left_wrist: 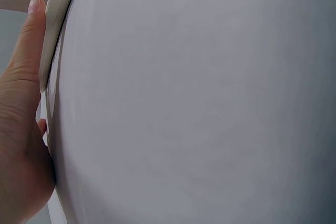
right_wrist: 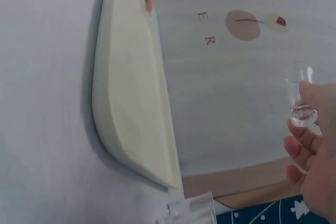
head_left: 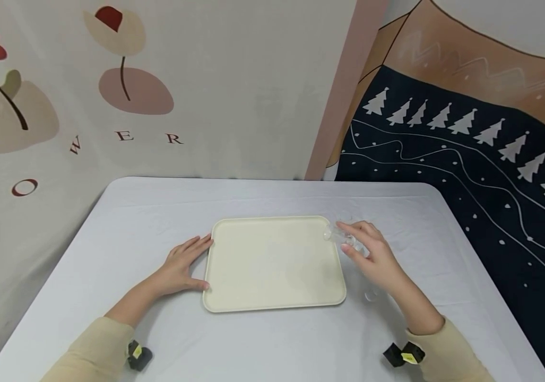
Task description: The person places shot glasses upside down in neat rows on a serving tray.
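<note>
Closest to me are my left sleeve [head_left: 91, 347] and right sleeve [head_left: 449, 355], both beige, with small black blocks [head_left: 139, 356] at the cuffs. My left hand [head_left: 181, 270] is spread, thumb well apart from the fingers, and its tips touch the left rim of the cream tray [head_left: 272, 265]. That tray lies flat on the white tabletop [head_left: 262, 345], in front of me and between my hands. My right hand [head_left: 372, 257] pinches a small clear glass [head_left: 335, 235] between thumb and fingers, holding it tipped sideways by the tray's far right corner. Another clear glass [right_wrist: 193, 211] stands to the right of the tray; how many more are there I cannot tell. Beyond hang a pale flower-printed cloth [head_left: 234, 106] and, to the right, a dark cloth [head_left: 444, 212] with white trees.
</note>
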The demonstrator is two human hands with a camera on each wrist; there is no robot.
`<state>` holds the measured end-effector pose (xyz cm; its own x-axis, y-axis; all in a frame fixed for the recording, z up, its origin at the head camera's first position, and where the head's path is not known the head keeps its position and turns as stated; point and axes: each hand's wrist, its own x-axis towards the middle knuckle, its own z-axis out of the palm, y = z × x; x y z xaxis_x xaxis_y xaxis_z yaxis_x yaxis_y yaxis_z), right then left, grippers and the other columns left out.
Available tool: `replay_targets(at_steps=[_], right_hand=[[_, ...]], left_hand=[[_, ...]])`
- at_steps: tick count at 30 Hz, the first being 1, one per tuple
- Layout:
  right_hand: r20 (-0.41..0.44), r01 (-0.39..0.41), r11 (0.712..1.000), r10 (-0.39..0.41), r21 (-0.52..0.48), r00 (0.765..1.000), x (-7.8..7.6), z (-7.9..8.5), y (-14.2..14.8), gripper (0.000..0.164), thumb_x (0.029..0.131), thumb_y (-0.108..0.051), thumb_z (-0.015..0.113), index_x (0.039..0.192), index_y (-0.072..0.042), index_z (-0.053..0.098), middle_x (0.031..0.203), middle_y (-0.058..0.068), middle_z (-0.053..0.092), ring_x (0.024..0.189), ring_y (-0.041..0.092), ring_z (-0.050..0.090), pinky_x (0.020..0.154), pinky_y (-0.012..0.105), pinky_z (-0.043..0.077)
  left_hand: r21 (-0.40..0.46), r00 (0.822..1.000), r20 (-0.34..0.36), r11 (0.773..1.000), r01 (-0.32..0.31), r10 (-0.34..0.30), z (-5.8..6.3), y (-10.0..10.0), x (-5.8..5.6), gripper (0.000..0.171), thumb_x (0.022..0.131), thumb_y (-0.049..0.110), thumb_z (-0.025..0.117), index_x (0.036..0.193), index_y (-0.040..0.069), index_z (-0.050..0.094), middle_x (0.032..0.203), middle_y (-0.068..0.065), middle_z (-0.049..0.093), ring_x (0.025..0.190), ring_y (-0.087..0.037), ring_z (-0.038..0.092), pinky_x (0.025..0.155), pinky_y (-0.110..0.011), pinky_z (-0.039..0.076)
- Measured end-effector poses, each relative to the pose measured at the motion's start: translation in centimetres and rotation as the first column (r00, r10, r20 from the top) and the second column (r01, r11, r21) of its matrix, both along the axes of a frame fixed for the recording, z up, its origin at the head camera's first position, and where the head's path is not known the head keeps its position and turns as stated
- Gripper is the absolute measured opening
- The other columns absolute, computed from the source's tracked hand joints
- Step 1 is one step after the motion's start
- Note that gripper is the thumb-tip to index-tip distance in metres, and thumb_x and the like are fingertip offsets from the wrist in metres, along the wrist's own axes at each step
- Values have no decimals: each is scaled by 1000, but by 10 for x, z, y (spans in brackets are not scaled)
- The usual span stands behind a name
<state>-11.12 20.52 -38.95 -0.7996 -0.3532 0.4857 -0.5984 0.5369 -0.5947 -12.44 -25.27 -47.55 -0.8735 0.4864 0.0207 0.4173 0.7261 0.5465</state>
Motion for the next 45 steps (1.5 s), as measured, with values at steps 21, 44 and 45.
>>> replay_targets(at_steps=[21, 44, 45], right_hand=[[47, -83, 979, 93, -186, 995, 14, 26, -72, 34, 73, 6, 78, 106, 7, 68, 97, 16, 66, 89, 33, 55, 77, 29, 44], [255, -90, 939, 182, -333, 950, -13, -37, -147, 31, 78, -7, 80, 108, -11, 71, 102, -7, 66, 89, 20, 52, 74, 43, 39], [263, -89, 937, 184, -337, 947, -14, -38, -150, 31, 78, -6, 80, 107, -11, 71, 102, -8, 66, 89, 22, 52, 74, 45, 39]], left_hand=[[5, 1000, -19, 1000, -2, 2, -5, -1, -1, 112, 64, 58, 80, 149, 3, 31, 156, -15, 23, 139, -42, 15, 104, -64, 10], [6, 999, -32, 1000, -3, 4, -6, -2, 0, 110, 64, 57, 80, 148, 4, 32, 155, -15, 23, 139, -41, 15, 104, -65, 10], [6, 999, -33, 1000, -3, 4, -6, -2, 0, 110, 64, 57, 80, 148, 4, 32, 155, -16, 23, 139, -41, 15, 104, -65, 10]])
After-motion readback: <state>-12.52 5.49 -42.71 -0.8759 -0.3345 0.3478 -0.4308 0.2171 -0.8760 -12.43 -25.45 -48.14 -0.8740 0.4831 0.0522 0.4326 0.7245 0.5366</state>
